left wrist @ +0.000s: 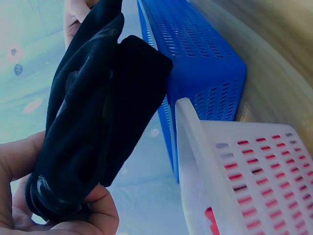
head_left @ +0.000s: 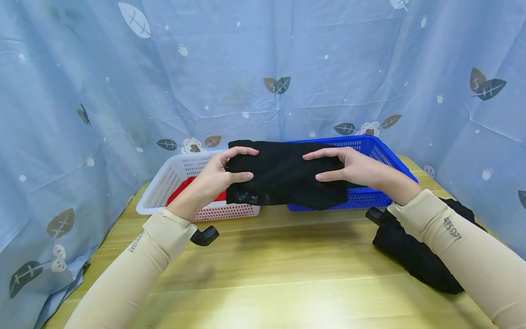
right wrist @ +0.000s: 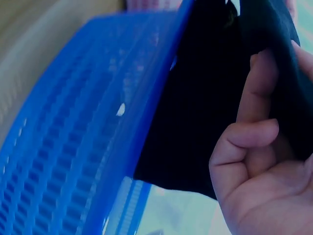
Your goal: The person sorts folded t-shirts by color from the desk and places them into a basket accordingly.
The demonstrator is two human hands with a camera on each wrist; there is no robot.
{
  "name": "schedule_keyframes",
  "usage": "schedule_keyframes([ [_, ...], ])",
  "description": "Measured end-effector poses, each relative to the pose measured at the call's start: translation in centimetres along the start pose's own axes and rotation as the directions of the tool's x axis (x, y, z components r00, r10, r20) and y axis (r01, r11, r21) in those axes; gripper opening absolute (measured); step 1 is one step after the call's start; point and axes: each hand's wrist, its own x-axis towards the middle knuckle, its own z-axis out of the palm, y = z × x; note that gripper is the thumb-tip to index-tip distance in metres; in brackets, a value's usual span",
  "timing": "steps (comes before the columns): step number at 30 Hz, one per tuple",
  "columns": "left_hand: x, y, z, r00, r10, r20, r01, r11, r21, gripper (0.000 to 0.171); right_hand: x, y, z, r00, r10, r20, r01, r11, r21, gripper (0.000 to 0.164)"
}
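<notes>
A folded black garment (head_left: 283, 173) is held up in front of the two baskets, with faint grey print near its lower left edge. My left hand (head_left: 207, 180) grips its left end, thumb on the near face and fingers along the top. At the other end my right hand (head_left: 361, 170) pinches it between thumb and fingers. In the left wrist view the folded layers of the garment (left wrist: 83, 112) hang apart. A lower flap of the garment (right wrist: 195, 112) reaches the blue basket's rim in the right wrist view.
A white basket (head_left: 158, 194) with red cloth (head_left: 185, 185) inside stands at the back left. The blue basket (head_left: 386, 153) is beside it, partly hidden by the garment. Another black garment (head_left: 423, 260) lies on the wooden table (head_left: 287, 274) under my right forearm. A blue curtain (head_left: 246, 59) hangs behind.
</notes>
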Motion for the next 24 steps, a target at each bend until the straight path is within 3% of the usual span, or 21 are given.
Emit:
schedule_keyframes([
  [12,7.1,-0.7,3.9,0.999,0.022,-0.024,-0.023,1.000,-0.019,0.047,0.9,4.1,-4.6,0.996,0.088,-0.035,-0.088,0.996,-0.015,0.058],
  [17,9.4,-1.1,5.8,0.998,-0.001,-0.058,0.003,0.999,0.050,0.047,1.1,6.0,-6.1,0.995,0.103,-0.018,-0.103,0.994,-0.025,0.060],
  [24,12.0,-1.7,8.1,0.999,-0.021,-0.038,0.023,0.997,0.079,0.049,1.4,8.2,-7.6,0.989,0.146,-0.013,-0.147,0.987,-0.071,0.060],
])
